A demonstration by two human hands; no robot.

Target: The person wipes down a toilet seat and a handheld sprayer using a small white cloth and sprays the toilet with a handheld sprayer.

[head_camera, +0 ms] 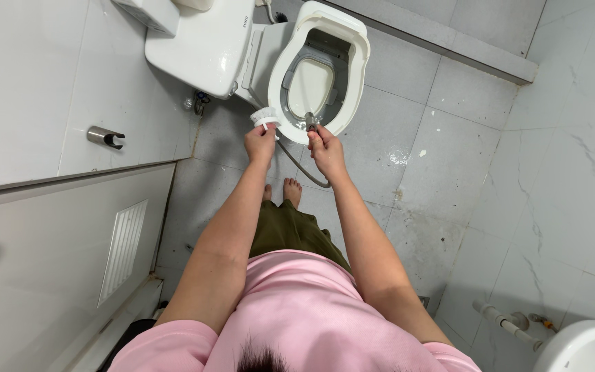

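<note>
Cleaning looks mid-way: left hand [260, 143] grips a white bristled toilet brush [266, 118], right hand [325, 148] clasps a grey metal spray hose [309, 121] at the six o'clock rim of the white ceramic toilet bowl [352, 83].

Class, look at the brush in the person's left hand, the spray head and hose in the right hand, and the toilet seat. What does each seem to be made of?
Brush: white bristles, probably plastic, matte.
Spray head: grey and shiny, seemingly metal or chromed plastic.
Hose: grey, bends in a curve, perhaps flexible metal or plastic.
Toilet seat: smooth glossy white, likely plastic.

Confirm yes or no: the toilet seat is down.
No. The toilet seat stands raised, leaving the bare bowl rim open beneath the left hand with its brush.
</note>
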